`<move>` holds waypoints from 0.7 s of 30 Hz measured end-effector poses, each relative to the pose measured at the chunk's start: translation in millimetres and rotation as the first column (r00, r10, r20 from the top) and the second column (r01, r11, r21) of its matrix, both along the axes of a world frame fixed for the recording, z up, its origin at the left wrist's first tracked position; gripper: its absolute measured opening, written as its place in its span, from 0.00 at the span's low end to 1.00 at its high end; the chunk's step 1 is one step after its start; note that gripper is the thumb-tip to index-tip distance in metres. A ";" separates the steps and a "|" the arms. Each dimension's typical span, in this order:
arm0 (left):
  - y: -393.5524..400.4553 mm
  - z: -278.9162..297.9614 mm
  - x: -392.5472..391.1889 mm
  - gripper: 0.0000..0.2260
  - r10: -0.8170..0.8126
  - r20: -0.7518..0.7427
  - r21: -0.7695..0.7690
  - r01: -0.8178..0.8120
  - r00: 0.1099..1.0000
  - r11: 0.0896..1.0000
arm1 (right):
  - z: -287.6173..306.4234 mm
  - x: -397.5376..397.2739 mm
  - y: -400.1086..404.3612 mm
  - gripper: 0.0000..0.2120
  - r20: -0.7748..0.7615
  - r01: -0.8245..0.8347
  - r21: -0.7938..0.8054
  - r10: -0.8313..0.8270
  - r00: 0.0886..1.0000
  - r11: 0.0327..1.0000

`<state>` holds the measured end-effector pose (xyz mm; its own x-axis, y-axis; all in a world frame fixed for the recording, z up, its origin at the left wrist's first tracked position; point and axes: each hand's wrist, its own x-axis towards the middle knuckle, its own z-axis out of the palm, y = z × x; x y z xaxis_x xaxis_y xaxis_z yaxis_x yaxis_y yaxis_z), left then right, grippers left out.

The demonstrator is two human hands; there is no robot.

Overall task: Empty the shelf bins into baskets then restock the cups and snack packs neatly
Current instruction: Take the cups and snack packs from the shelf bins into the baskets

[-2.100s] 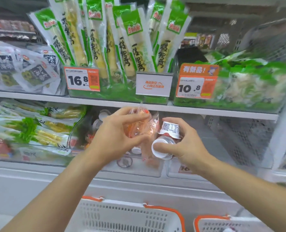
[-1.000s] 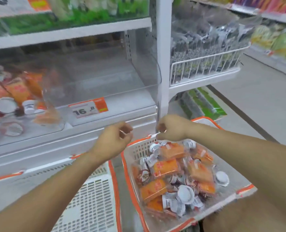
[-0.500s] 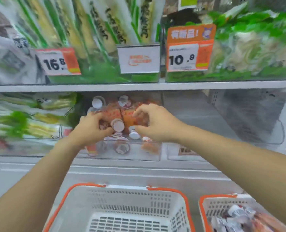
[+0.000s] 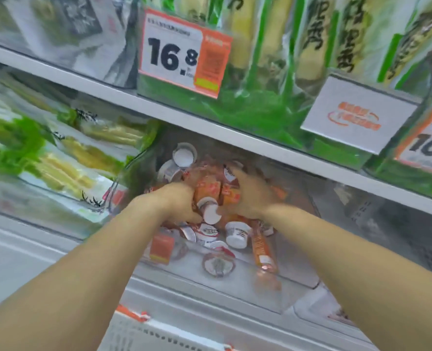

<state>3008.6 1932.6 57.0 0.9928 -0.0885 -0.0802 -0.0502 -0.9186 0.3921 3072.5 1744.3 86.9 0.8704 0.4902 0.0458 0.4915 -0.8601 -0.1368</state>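
where both hands dig, seemingly half-full bin

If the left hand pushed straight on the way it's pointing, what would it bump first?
Probably the orange snack packs piled just ahead of the left hand, inside the clear bin; depth is blurred, so a cup beside it could touch first.

- Bright, even store light is falling from above, throwing only faint shadows under the shelf edge.
- Motion blur is smearing the whole frame, worst at the left and the lower corners.
- Glare is washing over the clear bin wall.
- Wide-angle distortion is tilting and bending the shelf lines.
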 end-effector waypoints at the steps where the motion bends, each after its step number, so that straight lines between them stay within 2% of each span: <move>1: 4.6 3.5 -1.1 0.35 -0.022 -0.019 -0.026 0.021 1.000 0.999 | -0.9 0.8 0.4 0.55 0.021 -0.019 -0.003 0.019 1.000 1.000; 4: 17.1 6.1 -6.5 0.36 -0.075 -0.014 -0.185 0.071 0.997 0.980 | 5.0 -1.7 -5.7 0.50 0.038 -0.068 0.026 0.067 0.997 0.997; 6: 22.4 -0.4 -7.7 0.47 -0.119 0.033 -0.296 0.124 0.992 0.947 | 9.6 -7.6 -12.4 0.46 0.036 -0.112 0.027 0.111 0.993 0.993; 8: 24.7 -3.3 -10.1 0.49 -0.169 0.058 -0.316 0.179 0.984 0.932 | 12.6 -18.3 -16.6 0.45 0.028 -0.167 -0.002 0.167 0.986 0.986; 11: 23.3 6.0 -17.3 0.43 -0.231 0.020 -0.241 0.229 0.973 0.943 | 14.5 -33.2 -22.0 0.42 -0.030 -0.243 -0.001 0.243 0.970 0.970; 16: 15.1 13.3 -24.1 0.17 -0.300 -0.021 -0.193 0.290 0.954 0.937 | 19.7 -44.1 -29.9 0.41 -0.102 -0.277 0.021 0.278 0.955 0.961; 19: 13.4 12.8 -25.3 0.18 -0.280 -0.070 -0.131 0.269 0.957 0.954 | 20.0 -37.4 -31.9 0.42 -0.131 -0.240 0.026 0.241 0.962 0.970; 21: 11.2 12.3 -23.2 0.22 -0.241 -0.096 -0.169 0.223 0.966 0.960 | 19.8 -30.7 -30.8 0.43 -0.153 -0.218 0.020 0.218 0.964 0.976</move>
